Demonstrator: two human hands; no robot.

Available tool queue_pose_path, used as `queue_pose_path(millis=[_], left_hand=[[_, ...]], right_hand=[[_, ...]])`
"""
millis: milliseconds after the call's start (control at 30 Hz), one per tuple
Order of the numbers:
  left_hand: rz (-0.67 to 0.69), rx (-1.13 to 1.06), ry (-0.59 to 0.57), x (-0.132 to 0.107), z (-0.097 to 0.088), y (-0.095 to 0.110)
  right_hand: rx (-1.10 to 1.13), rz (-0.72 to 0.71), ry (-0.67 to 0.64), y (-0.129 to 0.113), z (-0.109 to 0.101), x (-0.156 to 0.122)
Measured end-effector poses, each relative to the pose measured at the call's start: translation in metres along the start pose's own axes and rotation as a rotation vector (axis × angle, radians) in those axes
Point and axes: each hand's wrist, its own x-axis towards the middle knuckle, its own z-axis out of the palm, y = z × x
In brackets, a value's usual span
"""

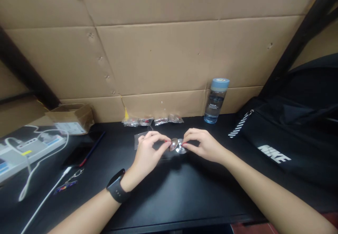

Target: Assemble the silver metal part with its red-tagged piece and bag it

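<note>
Between thumb and fingertips, my left hand pinches the red piece on a small domed metal finger cymbal. A second, silvery finger cymbal is pinched the same way by my right hand, also at a red bit. The two cymbals face each other just above the table, their rims overlapping in view; whether they touch, I cannot tell. Partly behind my left hand lies a clear plastic bag. Several clear packets with similar metal pieces lie in a row at the cardboard wall.
A water bottle stands at the back right, beside a black bag. To the left are a power strip with white cables, an open cardboard box, a dark phone and a keychain on the black table.
</note>
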Motion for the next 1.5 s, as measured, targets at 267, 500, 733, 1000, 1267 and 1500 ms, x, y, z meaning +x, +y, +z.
queue_pose_path(millis=[267,500,733,1000,1267,1500], left_hand=[[-0.275,-0.487,-0.001,0.004,0.004,-0.010],[-0.346,-0.680,-0.047,0.003,0.010,-0.007],[-0.311,-0.628,-0.032,0.003,0.008,-0.001],[-0.217,-0.422,0.022,-0.002,0.008,-0.004],[-0.174,-0.341,0.019,-0.003,0.012,-0.009],[-0.169,-0.330,0.020,-0.002,0.013,-0.010]], right_hand=[[0.180,0.076,0.350,-0.015,0.009,0.002],[0.235,0.103,0.355,-0.021,0.027,0.001],[0.319,0.139,0.326,-0.022,0.037,0.000],[0.780,0.331,0.272,-0.019,0.043,0.002],[1.017,0.411,0.249,-0.022,0.045,0.003],[0.923,0.365,0.191,-0.018,0.046,0.002]])
